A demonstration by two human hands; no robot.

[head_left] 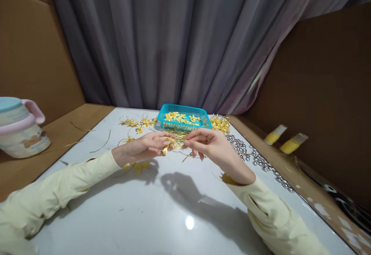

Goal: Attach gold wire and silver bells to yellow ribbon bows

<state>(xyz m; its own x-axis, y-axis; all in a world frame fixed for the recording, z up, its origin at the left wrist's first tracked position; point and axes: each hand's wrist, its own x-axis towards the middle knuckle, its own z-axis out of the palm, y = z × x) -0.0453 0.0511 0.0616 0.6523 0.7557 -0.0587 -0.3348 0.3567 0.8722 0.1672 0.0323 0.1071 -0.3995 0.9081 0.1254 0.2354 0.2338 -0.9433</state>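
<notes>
Above the white table, my left hand pinches a yellow ribbon flower between thumb and fingers. My right hand is just to its right, thumb and forefinger pressed together; what they hold is too small to make out. Behind both hands lies a bundle of thin gold wires. Beyond it stands a blue perforated basket with several yellow flowers inside. More yellow flowers are heaped at its right, and wired ones lie at its left. Beneath my left hand are further yellow pieces.
Many silvery beads spread along the table's right edge. Two small bottles with yellow contents lie beyond that edge. At far left stands a pastel cup with a pink handle. A grey curtain and brown boards enclose the table.
</notes>
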